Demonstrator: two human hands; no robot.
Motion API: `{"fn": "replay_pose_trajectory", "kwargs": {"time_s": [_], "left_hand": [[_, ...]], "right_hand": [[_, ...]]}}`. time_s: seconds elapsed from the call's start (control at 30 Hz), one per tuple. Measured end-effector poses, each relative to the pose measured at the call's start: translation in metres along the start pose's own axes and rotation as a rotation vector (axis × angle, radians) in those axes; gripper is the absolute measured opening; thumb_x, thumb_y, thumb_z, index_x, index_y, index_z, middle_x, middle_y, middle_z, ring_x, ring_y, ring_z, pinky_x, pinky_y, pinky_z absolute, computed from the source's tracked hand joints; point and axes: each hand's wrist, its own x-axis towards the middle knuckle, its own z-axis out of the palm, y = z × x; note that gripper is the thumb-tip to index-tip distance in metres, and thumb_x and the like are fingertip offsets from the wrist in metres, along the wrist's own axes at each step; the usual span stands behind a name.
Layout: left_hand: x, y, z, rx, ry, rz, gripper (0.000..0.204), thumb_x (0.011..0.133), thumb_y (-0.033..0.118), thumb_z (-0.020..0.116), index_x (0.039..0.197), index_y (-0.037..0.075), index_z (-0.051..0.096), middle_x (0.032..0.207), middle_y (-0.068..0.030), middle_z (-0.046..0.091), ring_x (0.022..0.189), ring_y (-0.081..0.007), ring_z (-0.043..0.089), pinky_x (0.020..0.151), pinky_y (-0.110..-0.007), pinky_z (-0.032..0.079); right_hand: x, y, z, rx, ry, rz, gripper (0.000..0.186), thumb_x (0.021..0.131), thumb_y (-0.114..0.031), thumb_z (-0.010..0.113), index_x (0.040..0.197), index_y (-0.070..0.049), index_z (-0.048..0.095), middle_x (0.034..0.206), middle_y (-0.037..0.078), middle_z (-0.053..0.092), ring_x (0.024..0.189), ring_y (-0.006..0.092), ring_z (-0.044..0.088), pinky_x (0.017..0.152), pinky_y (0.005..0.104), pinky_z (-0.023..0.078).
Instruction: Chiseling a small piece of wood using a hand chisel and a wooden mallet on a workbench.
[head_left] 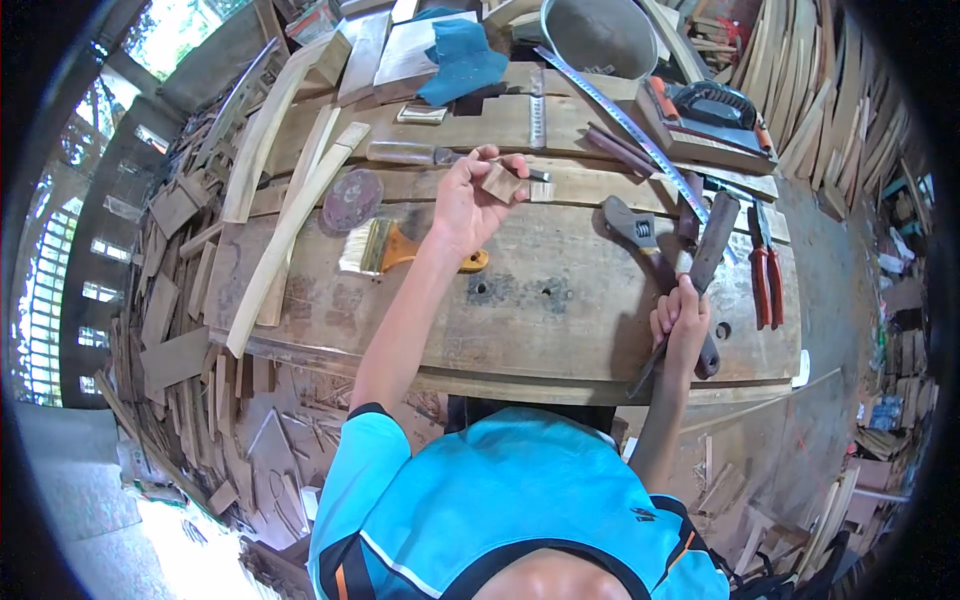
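Observation:
My left hand (pixel 468 208) is raised over the middle of the workbench, its fingers closed round a small wooden block (pixel 502 183). Behind those fingers lies a chisel (pixel 400 153), its handle showing at the left. My right hand (pixel 682 325) grips a long, dark bar-like tool (pixel 716 240) near the bench's right front; its exact kind is unclear, and a thin dark end shows below the fist. An adjustable wrench (pixel 632 222) lies beside this hand, partly hidden by it. Left of my left forearm rests a wide paintbrush (pixel 368 246) with pale bristles and an orange handle.
The wooden workbench (pixel 400 325) carries a round disc (pixel 352 200), long wood strips (pixel 290 240), a metal ruler (pixel 610 110), red-handled pliers (pixel 768 285) and a black-handled tool (pixel 715 105). A bucket (pixel 600 40) and blue cloth (pixel 462 65) sit at the back. Scrap wood (pixel 175 355) is piled left.

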Motion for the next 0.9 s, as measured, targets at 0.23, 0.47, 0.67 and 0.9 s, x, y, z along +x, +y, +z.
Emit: {"fn": "replay_pose_trajectory", "kwargs": {"time_s": [0.23, 0.47, 0.67, 0.9], "left_hand": [[-0.038, -0.022, 0.025, 0.446, -0.140, 0.099, 0.020, 0.073, 0.005, 0.048, 0.092, 0.002, 0.049, 0.104, -0.0142, 0.051, 0.102, -0.0239, 0.049, 0.081, -0.033, 0.043], [-0.093, -0.070, 0.020, 1.189, -0.289, 0.259, 0.021, 0.066, 0.008, 0.068, 0.085, 0.006, 0.059, 0.090, -0.0079, 0.059, 0.096, -0.0175, 0.051, 0.083, -0.030, 0.041], [-0.113, -0.084, 0.018, 1.231, -0.067, 0.272, 0.030, 0.064, -0.002, 0.060, 0.093, 0.006, 0.056, 0.100, -0.0088, 0.060, 0.089, -0.0180, 0.057, 0.077, -0.027, 0.046], [-0.111, -0.075, 0.022, 1.474, -0.245, 0.279, 0.045, 0.063, -0.003, 0.061, 0.105, 0.008, 0.052, 0.105, -0.0091, 0.057, 0.086, -0.0186, 0.058, 0.071, -0.027, 0.048]], "right_hand": [[0.000, 0.000, 0.000, 0.014, -0.007, -0.014, 0.028, 0.086, -0.019, 0.048, 0.063, -0.011, 0.033, 0.049, -0.004, 0.030, 0.036, 0.0040, 0.029, 0.029, 0.0190, 0.023], [0.000, 0.001, -0.014, 0.203, -0.146, 0.031, 0.011, 0.082, -0.015, 0.041, 0.085, -0.004, 0.042, 0.051, -0.003, 0.029, 0.036, 0.0051, 0.027, 0.030, 0.0203, 0.022], [-0.006, -0.011, 0.001, 0.336, -0.394, -0.001, 0.020, 0.081, -0.022, 0.038, 0.093, -0.006, 0.041, 0.052, -0.003, 0.028, 0.038, 0.0054, 0.025, 0.034, 0.0192, 0.021], [-0.008, -0.031, 0.040, 0.332, -0.427, -0.249, 0.015, 0.086, -0.022, 0.042, 0.086, -0.007, 0.043, 0.047, -0.004, 0.026, 0.036, 0.0044, 0.023, 0.034, 0.0192, 0.020]]}}
